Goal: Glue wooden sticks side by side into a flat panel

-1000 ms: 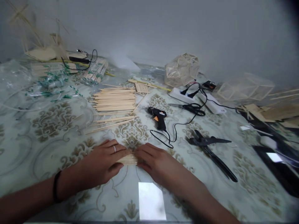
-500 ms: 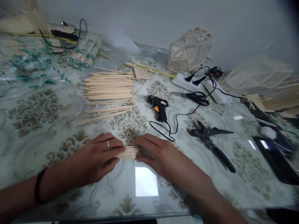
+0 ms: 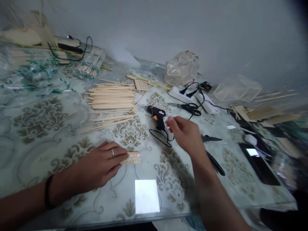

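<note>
My left hand [image 3: 106,163], with a ring on one finger, presses and grips a flat row of short wooden sticks [image 3: 134,158] on the table. Fingers lie across the top and the thumb is at the near edge; the left part of the row is hidden under the palm. My right hand [image 3: 185,133] is raised just right of a black glue gun [image 3: 157,114], its fingers curled together. It appears apart from the gun, with nothing visible in the fingers. The gun lies on its side, its orange trigger facing left.
Loose wooden sticks [image 3: 112,96] are piled beyond my left hand, near a small stick panel [image 3: 141,85]. Scissors [image 3: 191,108], a power strip [image 3: 180,94] and black-handled cutters [image 3: 215,163] lie to the right. Stick-frame models [image 3: 182,67] stand behind; a phone [image 3: 260,163] lies far right.
My right hand has let go of the right end of the stick row and moved up and right, beside the glue gun. My left hand stays on the row. The view has shifted slightly.
</note>
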